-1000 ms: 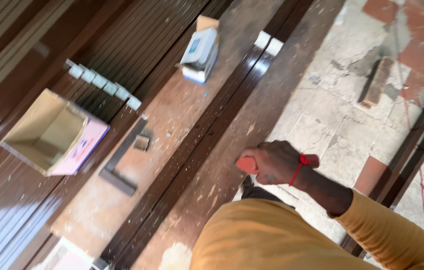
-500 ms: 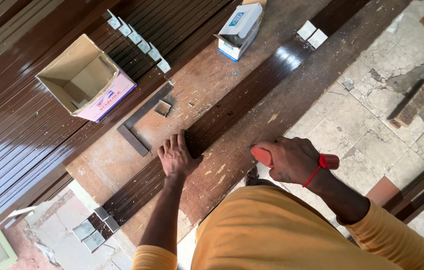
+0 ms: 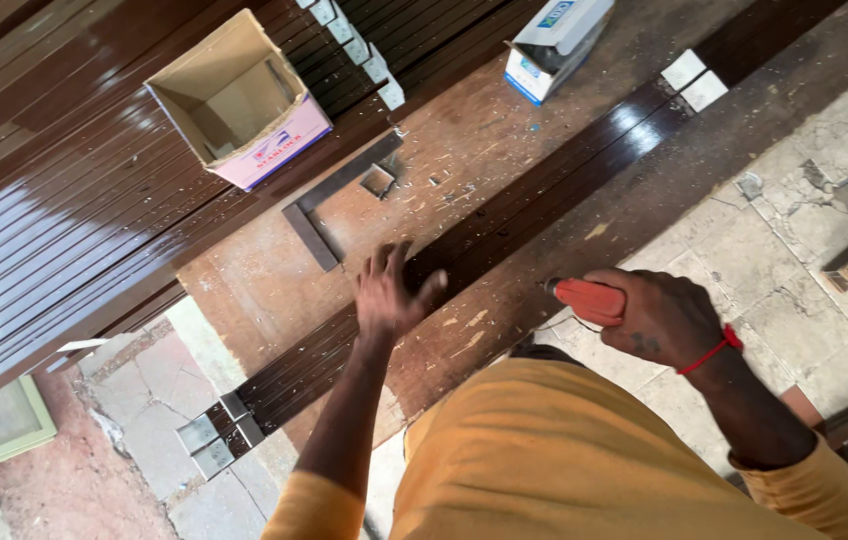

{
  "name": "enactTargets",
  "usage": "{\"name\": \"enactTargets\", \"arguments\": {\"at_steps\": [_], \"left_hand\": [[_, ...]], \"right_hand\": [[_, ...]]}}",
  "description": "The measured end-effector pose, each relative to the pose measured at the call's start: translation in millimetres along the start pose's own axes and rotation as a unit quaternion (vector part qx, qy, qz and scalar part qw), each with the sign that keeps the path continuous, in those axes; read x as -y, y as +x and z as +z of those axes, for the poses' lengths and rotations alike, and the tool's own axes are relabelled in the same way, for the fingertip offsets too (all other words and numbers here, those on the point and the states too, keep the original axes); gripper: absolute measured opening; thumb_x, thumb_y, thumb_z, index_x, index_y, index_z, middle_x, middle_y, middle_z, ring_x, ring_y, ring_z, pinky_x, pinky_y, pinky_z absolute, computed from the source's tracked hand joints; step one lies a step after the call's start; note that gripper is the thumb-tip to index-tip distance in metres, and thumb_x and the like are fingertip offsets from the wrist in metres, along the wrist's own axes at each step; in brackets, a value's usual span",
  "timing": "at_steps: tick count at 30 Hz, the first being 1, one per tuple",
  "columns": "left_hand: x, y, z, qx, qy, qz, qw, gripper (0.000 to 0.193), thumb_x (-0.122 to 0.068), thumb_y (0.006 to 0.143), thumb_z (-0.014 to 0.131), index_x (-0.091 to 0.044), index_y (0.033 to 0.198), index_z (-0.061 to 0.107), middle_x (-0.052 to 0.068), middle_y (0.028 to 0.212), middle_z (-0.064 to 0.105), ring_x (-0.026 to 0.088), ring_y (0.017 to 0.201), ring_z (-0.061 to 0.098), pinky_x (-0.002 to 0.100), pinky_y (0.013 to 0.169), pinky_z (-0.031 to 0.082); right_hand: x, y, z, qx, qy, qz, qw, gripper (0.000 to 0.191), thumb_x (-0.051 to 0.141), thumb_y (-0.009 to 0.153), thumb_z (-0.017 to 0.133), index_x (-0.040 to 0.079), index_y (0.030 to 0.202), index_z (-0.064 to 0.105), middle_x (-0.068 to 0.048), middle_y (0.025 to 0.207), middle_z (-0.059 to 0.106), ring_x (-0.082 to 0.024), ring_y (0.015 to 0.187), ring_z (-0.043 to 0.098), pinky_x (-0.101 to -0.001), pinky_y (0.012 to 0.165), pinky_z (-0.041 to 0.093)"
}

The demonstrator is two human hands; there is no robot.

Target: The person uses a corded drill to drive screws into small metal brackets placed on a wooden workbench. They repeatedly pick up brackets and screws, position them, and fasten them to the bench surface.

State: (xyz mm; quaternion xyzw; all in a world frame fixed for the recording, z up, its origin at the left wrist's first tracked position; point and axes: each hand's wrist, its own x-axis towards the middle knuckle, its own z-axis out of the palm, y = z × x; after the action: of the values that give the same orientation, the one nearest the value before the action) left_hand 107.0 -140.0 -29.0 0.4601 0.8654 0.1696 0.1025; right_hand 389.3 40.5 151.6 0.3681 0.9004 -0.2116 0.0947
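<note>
Left hand (image 3: 389, 295) is now lifting open-fingered off the dark profiles (image 3: 504, 215); right hand (image 3: 659, 315) is gripping the red-handled tool (image 3: 589, 298).

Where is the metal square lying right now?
In the head view, the metal square lies on the workbench, left of centre, between the open cardboard box and the left hand, beside the dark profiles.

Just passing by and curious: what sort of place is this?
Probably a metal-frame or joinery workshop: long brown profiles lie on a worn bench, beside a try square, and the right hand holds a red-handled tool.
</note>
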Motion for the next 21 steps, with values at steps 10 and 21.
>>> {"name": "enactTargets", "arguments": {"at_steps": [10, 21], "left_hand": [[-36.2, 169.6, 39.2, 0.004, -0.108, -0.159, 0.981, 0.019, -0.028, 0.091, 0.067, -0.018, 0.104, 0.076, 0.017, 0.106, 0.073, 0.038, 0.097, 0.071, 0.048, 0.084, 0.057], [-39.5, 171.3, 77.5, -0.132, -0.027, -0.150, 0.979, 0.012, -0.019, 0.090, 0.069, -0.013, 0.101, 0.070, 0.017, 0.097, 0.073, 0.037, 0.080, 0.073, 0.048, 0.067, 0.060]], "right_hand": [[-2.3, 39.1, -32.0, 0.114, -0.023, 0.014, 0.993, 0.062, 0.024, 0.066, 0.078, 0.031, 0.127, 0.070, -0.007, 0.107, 0.076, -0.032, 0.099, 0.072, -0.0444, 0.084, 0.058], [-94.7, 98.2, -34.4, 0.195, 0.076, -0.130, 0.969, 0.064, 0.022, 0.060, 0.081, 0.029, 0.122, 0.075, -0.007, 0.104, 0.077, -0.030, 0.097, 0.073, -0.0396, 0.085, 0.057]]}}
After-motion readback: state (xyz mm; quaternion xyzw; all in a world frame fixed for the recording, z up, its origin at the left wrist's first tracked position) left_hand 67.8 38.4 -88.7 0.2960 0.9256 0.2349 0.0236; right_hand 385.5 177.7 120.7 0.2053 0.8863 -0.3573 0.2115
